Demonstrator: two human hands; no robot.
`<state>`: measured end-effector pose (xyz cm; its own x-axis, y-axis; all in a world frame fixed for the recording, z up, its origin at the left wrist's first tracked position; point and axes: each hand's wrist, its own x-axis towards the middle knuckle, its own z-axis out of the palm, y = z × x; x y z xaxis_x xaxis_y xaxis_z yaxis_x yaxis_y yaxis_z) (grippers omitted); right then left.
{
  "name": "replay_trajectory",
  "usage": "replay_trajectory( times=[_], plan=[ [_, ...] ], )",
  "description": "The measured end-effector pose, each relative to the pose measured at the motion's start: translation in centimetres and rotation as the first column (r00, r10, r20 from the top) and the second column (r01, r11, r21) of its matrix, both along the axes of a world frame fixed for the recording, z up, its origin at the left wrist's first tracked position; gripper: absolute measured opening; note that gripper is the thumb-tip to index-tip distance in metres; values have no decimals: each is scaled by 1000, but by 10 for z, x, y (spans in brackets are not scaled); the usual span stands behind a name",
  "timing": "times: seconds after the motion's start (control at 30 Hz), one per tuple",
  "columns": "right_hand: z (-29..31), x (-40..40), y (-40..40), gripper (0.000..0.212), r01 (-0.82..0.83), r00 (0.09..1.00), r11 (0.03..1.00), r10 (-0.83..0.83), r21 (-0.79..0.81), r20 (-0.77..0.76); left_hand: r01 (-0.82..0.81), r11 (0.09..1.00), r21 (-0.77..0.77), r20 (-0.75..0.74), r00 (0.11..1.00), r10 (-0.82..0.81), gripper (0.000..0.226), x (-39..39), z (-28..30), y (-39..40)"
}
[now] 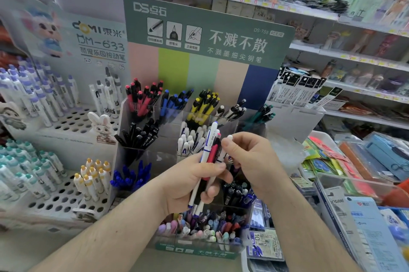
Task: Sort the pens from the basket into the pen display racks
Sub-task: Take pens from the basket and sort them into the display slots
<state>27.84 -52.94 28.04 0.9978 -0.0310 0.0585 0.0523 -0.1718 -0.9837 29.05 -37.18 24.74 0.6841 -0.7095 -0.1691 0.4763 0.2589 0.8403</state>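
The left hand (194, 181) is curled round a small bunch of pens (208, 161), held upright and tilted a little to the right, tips down. The bunch has a white pen with blue trim, a red-and-black one and at least one more white pen. The right hand (250, 161) comes in from the right, thumb and fingers pinching the top of a white pen (229, 139) in that bunch, the wrist bent down. Both forearms reach up from the near edge.

Just behind the hands stands a clear rack (168, 117) under a green sign (208, 35), its compartments holding red, blue, yellow, black and white pens. To the left is a white perforated rack (66, 121) with purple-, teal- and yellow-capped pens. Near, below the hands, a tray (199, 247) holds mixed pastel pens. Packaged stationery lies on the right, and store shelves (354, 55) run across the far side.
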Motion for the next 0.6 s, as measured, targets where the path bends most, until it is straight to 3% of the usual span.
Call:
replay_trajectory(
  times=[0.07,0.2,0.3,0.4,0.5,0.6],
  plan=[
    [-2,1,-1,17,47,999,997,-49,63,17,-55,998,14,2,998,55,35,0,2,4],
    [-5,4,-5,30,139,989,975,-144,173,17,-150,988,38,-35,988,152,21,-1,4,10],
    [-2,4,-8,26,207,974,942,-224,265,36,-190,979,67,-25,981,192,9,2,2,15],
    [1,7,-13,19,332,935,880,-355,338,6,-205,972,110,29,979,203,10,4,1,20],
    [-1,8,-12,17,433,893,837,-449,336,-32,-243,969,49,16,970,242,16,6,-1,22],
    [-4,7,-6,19,486,861,798,-506,355,-41,-266,957,-113,-35,964,264,20,9,-5,23]
  ],
)
